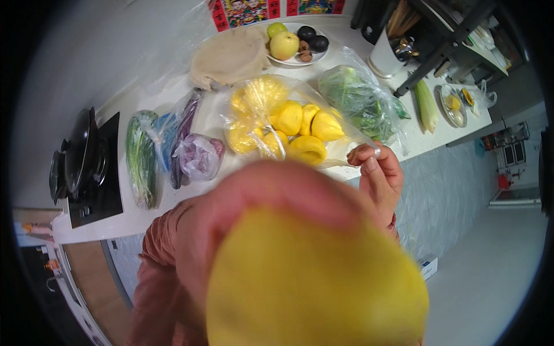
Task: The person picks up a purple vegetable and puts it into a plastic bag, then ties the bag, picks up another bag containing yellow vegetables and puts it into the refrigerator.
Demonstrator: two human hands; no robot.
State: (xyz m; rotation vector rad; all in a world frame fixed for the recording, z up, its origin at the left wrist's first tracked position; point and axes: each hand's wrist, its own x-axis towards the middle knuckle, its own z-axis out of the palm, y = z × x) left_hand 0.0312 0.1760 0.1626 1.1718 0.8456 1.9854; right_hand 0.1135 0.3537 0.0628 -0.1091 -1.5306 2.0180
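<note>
My left hand (259, 186) is raised very near the camera and wrapped around a large yellow fruit (320, 281), blurred and filling the lower middle of the picture. Behind it on the white counter, a clear plastic bag (255, 114) lies spread open. Several smooth yellow fruits (288, 119), perhaps quinces, are in the bag. At the bag's right edge my right hand (381, 177), with a ring on one finger, pinches the plastic film between thumb and fingers. The raised fruit hides the counter's front edge and part of my right forearm.
Left of the bag lie bagged scallions (142, 160), a long eggplant (184, 134) and a purple bundle (201, 156). Bagged greens (361, 99) are at the right. Behind stand a fruit plate (281, 59) and a cloth-covered round thing (229, 56). A cooktop (101, 190) holds a black pan (82, 151).
</note>
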